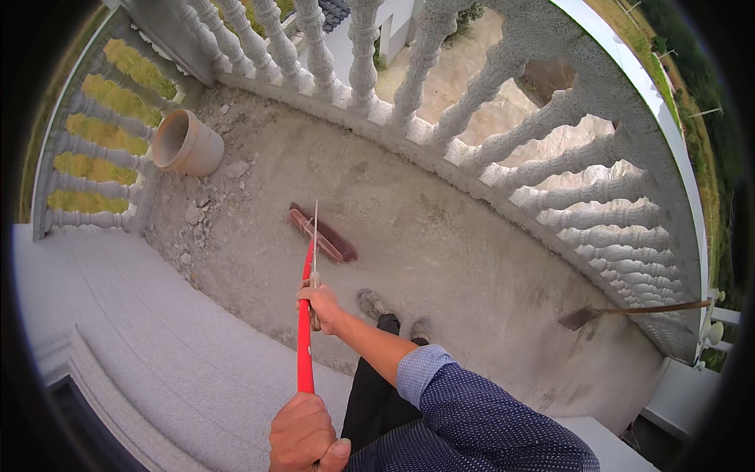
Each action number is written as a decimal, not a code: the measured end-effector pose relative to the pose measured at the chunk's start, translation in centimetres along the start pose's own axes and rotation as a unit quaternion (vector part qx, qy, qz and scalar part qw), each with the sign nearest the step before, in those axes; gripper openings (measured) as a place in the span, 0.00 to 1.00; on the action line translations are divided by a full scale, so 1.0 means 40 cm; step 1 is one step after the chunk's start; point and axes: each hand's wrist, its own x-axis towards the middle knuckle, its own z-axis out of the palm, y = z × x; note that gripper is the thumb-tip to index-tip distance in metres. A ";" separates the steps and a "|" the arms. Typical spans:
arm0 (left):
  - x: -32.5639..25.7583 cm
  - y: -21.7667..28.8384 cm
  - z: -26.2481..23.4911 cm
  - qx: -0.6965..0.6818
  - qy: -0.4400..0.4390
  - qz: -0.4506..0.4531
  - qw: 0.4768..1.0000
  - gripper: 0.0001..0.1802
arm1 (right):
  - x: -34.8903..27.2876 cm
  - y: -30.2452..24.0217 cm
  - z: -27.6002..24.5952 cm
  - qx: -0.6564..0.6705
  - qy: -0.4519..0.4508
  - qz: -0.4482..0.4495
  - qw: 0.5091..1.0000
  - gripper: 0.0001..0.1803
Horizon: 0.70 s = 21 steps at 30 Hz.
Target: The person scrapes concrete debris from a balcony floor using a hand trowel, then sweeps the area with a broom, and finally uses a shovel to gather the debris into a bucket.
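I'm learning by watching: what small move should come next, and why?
Probably shift the broom head left, toward the rubble: the left hand and right hand both grip the red handle, and the rubble lies scattered beside the bucket.

Red handle (305,346) partly behind hands (303,433)

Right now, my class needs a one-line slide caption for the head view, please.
Two hands grip a red-handled broom on a dusty balcony, rubble and a bucket beyond.
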 end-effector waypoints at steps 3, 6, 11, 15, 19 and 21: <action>0.008 0.039 0.017 0.034 -0.102 0.073 0.991 0.17 | -0.025 -0.010 0.069 0.021 -0.044 -0.022 0.999 0.11; -0.006 0.084 0.021 -0.009 -0.125 0.096 0.987 0.16 | -0.113 -0.045 0.086 0.032 -0.075 -0.045 0.996 0.10; -0.024 0.112 0.003 -0.184 -0.077 0.124 0.972 0.16 | -0.289 -0.063 -0.045 0.013 0.057 -0.089 0.994 0.09; -0.020 0.050 0.042 -0.264 -0.068 -0.005 0.962 0.19 | -0.397 -0.070 -0.247 0.031 0.225 -0.134 0.965 0.07; -0.023 -0.058 0.150 -0.296 -0.035 -0.030 0.954 0.19 | -0.425 -0.051 -0.400 0.087 0.343 -0.156 0.922 0.08; -0.019 -0.068 0.156 -0.282 -0.024 -0.032 0.959 0.19 | -0.385 -0.028 -0.403 0.107 0.377 -0.127 0.911 0.09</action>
